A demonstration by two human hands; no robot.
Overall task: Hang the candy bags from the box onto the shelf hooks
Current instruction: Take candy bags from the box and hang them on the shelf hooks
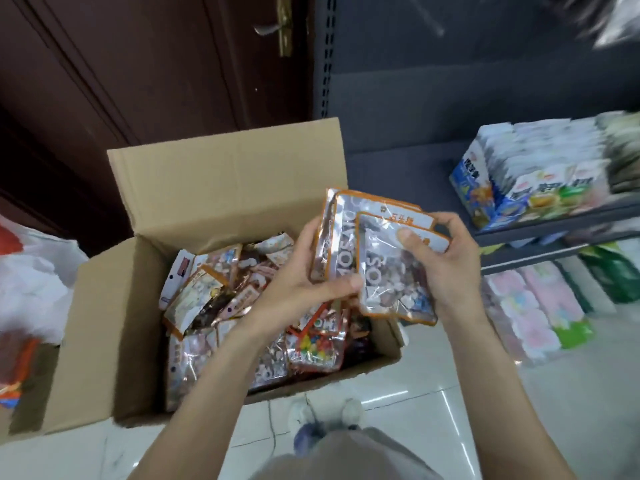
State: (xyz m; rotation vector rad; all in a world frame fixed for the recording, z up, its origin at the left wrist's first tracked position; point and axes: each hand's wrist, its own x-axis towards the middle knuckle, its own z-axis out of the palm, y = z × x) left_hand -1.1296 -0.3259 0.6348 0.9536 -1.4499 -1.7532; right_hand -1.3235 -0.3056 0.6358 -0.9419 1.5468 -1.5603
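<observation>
An open cardboard box (114, 306) stands on the floor, filled with several clear, orange-edged candy bags (221, 296). Above its right side I hold a small fanned stack of the same candy bags (349, 233). My left hand (311, 282) grips the stack's lower left, thumb across the front. My right hand (440, 251) pinches the front bag (391, 289) near its orange header, thumb on top. A thin metal hook rod (424, 15) shows blurred at the top of the dark shelf back panel (433, 81).
A dark wooden door (138, 64) stands behind the box. Shelves at the right carry snack packs (533, 174) and pastel packages (533, 306) lower down. A white plastic bag (31, 278) lies left of the box. The floor is glossy white tile (450, 393).
</observation>
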